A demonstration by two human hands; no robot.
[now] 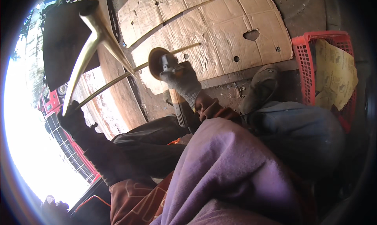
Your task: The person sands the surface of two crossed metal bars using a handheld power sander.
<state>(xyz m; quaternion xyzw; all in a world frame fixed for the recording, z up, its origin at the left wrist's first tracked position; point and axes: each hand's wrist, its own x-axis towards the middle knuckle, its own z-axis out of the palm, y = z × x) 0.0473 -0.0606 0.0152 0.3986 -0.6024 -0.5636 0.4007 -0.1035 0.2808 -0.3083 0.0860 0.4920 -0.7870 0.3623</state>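
In a grey glove, my right hand [183,80] is closed around the head end of an angle grinder [178,109]. Its round brown disc [155,63] stands beside a long thin metal rod [112,83]; whether they touch I cannot tell. At the left, my dark-gloved left hand [74,117] is closed on the lower end of a shiny brass-coloured forked metal piece [93,38]. The rod also runs out from that hand, slanting up to the right behind the disc. Shadow hides most of the left fingers.
Flattened cardboard [220,32] with holes lies on the ground ahead. A red plastic crate [305,64] holding yellowish paper [333,72] stands at the right. My shoe [260,87] rests near the cardboard. A dark panel [64,44] and a red-framed wire grid [70,150] are at the left.
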